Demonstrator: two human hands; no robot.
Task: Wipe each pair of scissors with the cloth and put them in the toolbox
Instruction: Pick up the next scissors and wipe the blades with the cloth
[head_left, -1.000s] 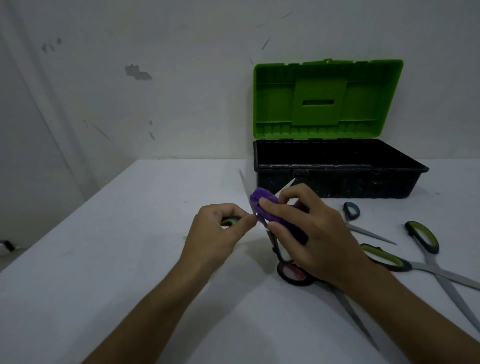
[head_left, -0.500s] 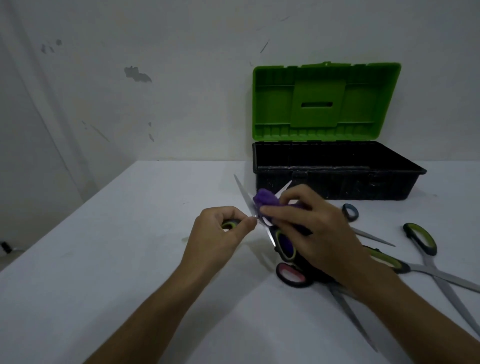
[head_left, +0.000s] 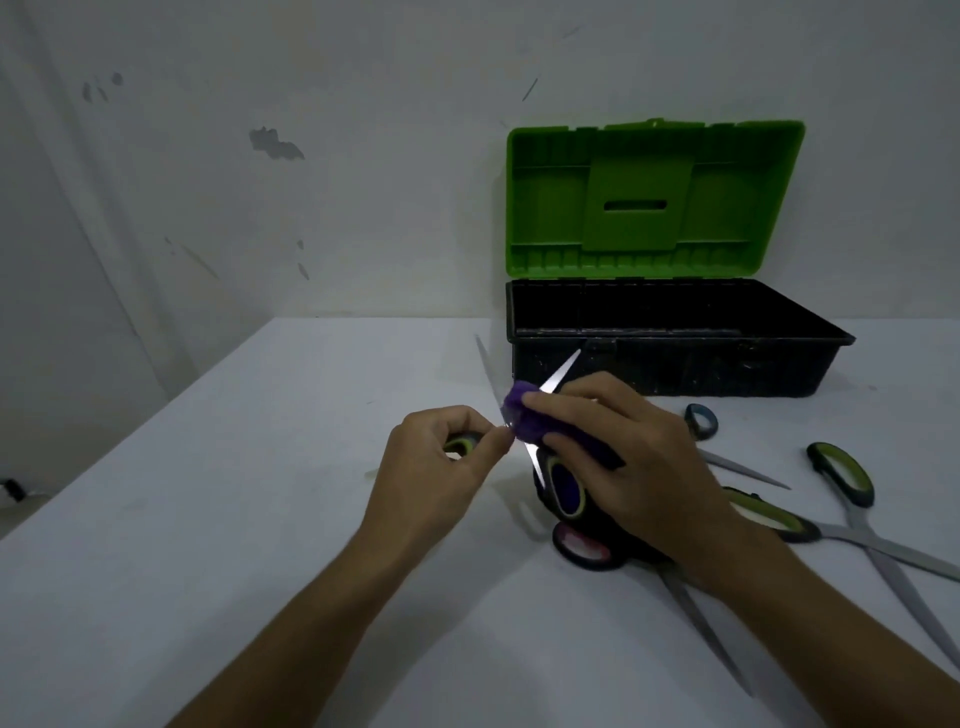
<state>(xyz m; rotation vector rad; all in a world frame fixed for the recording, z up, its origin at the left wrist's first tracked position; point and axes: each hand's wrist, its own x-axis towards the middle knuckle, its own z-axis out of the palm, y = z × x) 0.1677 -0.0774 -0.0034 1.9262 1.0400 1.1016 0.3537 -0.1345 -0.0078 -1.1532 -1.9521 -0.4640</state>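
Note:
My left hand (head_left: 439, 462) grips one green-and-black handle of an opened pair of scissors (head_left: 563, 486), whose blades point up and away. My right hand (head_left: 623, 457) holds a purple cloth (head_left: 524, 415) pinched against the blades near the pivot. The toolbox (head_left: 675, 358), black with its green lid upright, stands open just behind my hands. On the table to the right lie a green-handled pair of scissors (head_left: 841, 475), a blue-handled pair (head_left: 701, 421) and, partly under my right wrist, a red-handled pair (head_left: 584, 551).
The white table (head_left: 234, 519) runs to a bare wall behind and drops off at its left edge. A long blade (head_left: 701, 634) of the red-handled pair sticks out toward me under my right forearm.
The held scissors tilted so their second green-rimmed handle now shows below my right hand. The cloth slid a little along the blades. My left hand stayed put.

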